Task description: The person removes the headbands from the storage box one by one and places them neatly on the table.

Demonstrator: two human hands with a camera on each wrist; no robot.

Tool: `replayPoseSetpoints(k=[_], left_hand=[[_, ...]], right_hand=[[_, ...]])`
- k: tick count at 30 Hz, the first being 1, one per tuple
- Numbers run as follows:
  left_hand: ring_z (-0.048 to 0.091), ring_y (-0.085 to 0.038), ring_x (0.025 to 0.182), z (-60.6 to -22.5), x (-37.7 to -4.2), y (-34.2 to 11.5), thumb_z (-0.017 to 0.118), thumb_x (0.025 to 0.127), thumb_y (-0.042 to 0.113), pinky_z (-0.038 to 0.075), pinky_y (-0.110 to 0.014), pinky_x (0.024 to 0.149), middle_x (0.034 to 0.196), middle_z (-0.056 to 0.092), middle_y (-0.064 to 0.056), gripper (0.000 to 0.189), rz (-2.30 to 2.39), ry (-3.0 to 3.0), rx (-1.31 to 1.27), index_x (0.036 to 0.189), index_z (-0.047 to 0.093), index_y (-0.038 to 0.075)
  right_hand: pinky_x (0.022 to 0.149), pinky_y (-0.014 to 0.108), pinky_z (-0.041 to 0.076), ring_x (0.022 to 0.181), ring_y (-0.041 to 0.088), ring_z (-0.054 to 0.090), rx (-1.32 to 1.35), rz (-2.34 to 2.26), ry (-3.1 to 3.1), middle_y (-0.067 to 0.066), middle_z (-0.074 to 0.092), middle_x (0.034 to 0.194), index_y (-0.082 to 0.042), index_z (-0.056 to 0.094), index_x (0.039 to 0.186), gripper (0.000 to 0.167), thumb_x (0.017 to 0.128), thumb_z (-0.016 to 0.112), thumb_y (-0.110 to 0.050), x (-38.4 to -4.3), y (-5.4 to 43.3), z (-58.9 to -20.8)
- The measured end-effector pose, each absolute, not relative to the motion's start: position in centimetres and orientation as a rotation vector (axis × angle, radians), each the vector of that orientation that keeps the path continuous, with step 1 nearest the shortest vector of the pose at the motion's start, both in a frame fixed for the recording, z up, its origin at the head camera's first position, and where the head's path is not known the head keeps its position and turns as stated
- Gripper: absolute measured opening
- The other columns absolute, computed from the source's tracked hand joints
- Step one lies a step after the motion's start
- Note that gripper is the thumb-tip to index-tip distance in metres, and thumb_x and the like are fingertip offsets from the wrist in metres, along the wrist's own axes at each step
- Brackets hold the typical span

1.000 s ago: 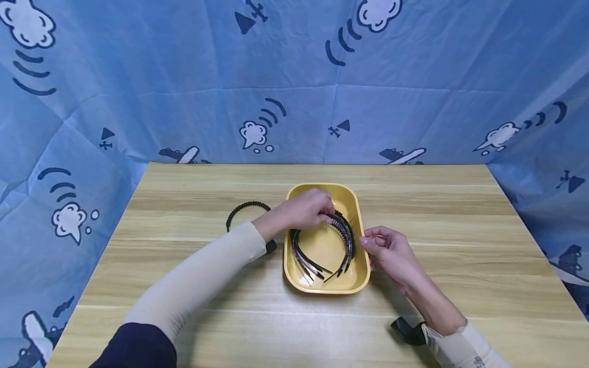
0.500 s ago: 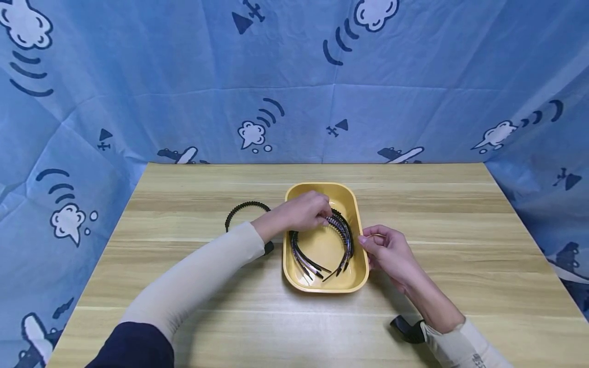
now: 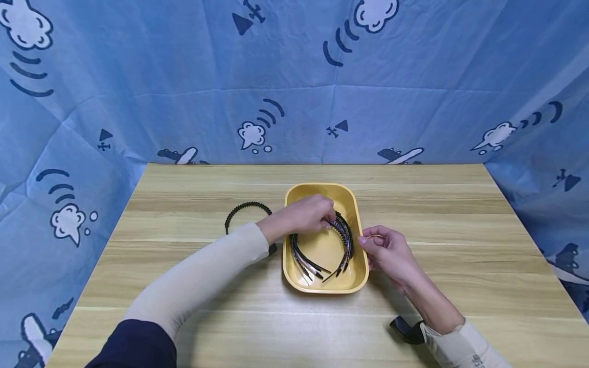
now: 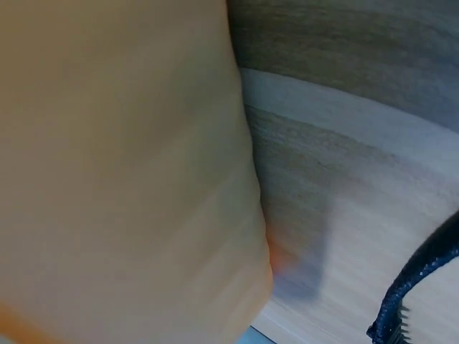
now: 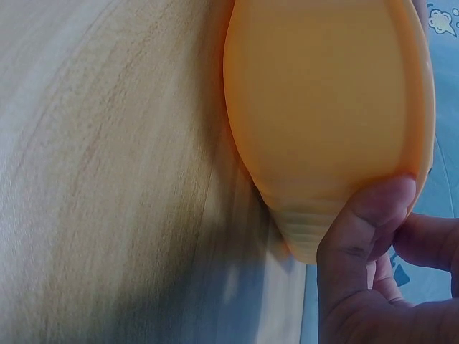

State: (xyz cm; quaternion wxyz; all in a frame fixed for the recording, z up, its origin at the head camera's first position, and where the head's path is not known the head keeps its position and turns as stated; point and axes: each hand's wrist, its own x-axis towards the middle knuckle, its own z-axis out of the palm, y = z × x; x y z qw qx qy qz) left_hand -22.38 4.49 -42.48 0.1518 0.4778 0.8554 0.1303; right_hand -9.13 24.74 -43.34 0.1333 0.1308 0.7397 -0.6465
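Observation:
A yellow plastic tray stands on the table, with several dark headbands nested inside it. Reaching in from the left, my left hand has its fingers curled down at the tops of these headbands; the fingertips are partly hidden. At the tray's right side, my right hand holds the rim with thumb and fingers; the right wrist view shows the thumb against the outer wall. Another black toothed headband lies on the table left of the tray, partly covered by the left forearm.
The wooden table extends on both sides of the tray. A blue printed cloth hangs behind and around it. A black wrist-worn device sits by the right cuff. In the left wrist view, the tray wall fills much of the picture.
My left hand has shifted slightly to the right over the headbands within the tray. The right hand stays at the tray's rim, and the tray holds its place.

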Motion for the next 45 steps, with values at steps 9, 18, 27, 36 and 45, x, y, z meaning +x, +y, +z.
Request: replayPoseSetpoints(k=[9, 18, 27, 36, 45], left_hand=[[0.071, -0.018, 0.101, -42.83, -22.28, 4.52, 0.078, 0.095, 0.015, 0.059, -0.025, 0.096, 0.112, 0.075, -0.007, 0.024, 0.366, 2.476, 1.385, 0.117, 0.079, 0.008], [0.070, -0.017, 0.099, -43.10, -21.98, 4.68, 0.078, 0.095, 0.017, 0.059, -0.028, 0.097, 0.108, 0.075, -0.004, 0.016, 0.314, 2.526, 1.404, 0.110, 0.082, 0.013], [0.070, -0.018, 0.102, -43.22, -21.76, 4.76, 0.076, 0.095, 0.014, 0.059, -0.031, 0.099, 0.107, 0.075, -0.003, 0.016, 0.274, 2.568, 1.403, 0.110, 0.082, 0.016], [0.070, -0.017, 0.103, -43.34, -21.81, 4.66, 0.076, 0.096, 0.015, 0.059, -0.030, 0.099, 0.108, 0.075, -0.002, 0.017, 0.290, 2.570, 1.397, 0.112, 0.082, 0.016], [0.069, -0.017, 0.104, -43.44, -22.02, 4.52, 0.077, 0.096, 0.015, 0.057, -0.029, 0.101, 0.108, 0.076, -0.002, 0.018, 0.367, 2.556, 1.392, 0.112, 0.082, 0.014]], right_hand=[[0.056, 0.024, 0.055, 0.063, 0.007, 0.059, 0.389, -1.868, 2.152, -0.007, 0.067, 0.081, 0.008, 0.052, 0.126, 0.027, 0.105, 0.061, -0.007, -9.20, 24.66, -43.29], [0.057, 0.025, 0.056, 0.063, 0.007, 0.060, 0.371, -1.877, 2.149, -0.006, 0.066, 0.081, 0.008, 0.051, 0.124, 0.025, 0.105, 0.060, -0.006, -9.09, 24.69, -43.42], [0.057, 0.024, 0.055, 0.063, 0.007, 0.059, 0.375, -1.874, 2.154, -0.007, 0.067, 0.081, 0.008, 0.051, 0.125, 0.026, 0.105, 0.060, -0.006, -9.10, 24.68, -43.40], [0.057, 0.024, 0.055, 0.063, 0.007, 0.058, 0.381, -1.867, 2.158, -0.007, 0.067, 0.081, 0.007, 0.052, 0.125, 0.025, 0.105, 0.060, -0.006, -9.11, 24.63, -43.33], [0.057, 0.024, 0.056, 0.064, 0.007, 0.059, 0.379, -1.872, 2.157, -0.007, 0.067, 0.081, 0.007, 0.052, 0.125, 0.025, 0.105, 0.060, -0.007, -9.10, 24.63, -43.36]])
